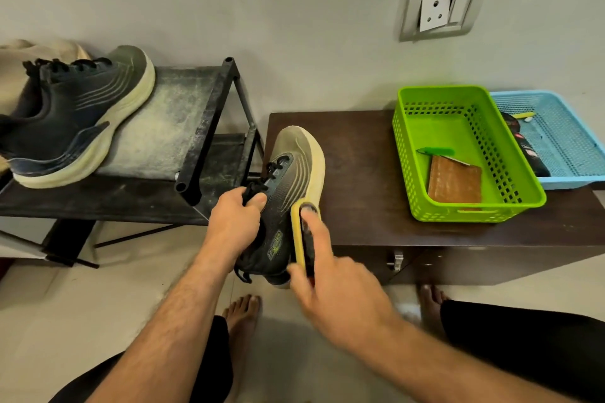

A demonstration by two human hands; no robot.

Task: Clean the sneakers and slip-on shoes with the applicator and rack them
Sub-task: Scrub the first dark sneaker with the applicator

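Observation:
My left hand grips a dark sneaker with a pale yellowish sole by its laced upper, toe pointing away from me, held in the air in front of the dark cabinet. My right hand holds a yellow-edged applicator pressed against the sneaker's right side near the sole, index finger stretched along its back. A matching sneaker sits on the top shelf of the black shoe rack at left.
A dark brown cabinet stands against the wall at right. On it sit a green basket holding a brown pad and a blue basket with small items. My bare feet rest on the pale tiled floor below.

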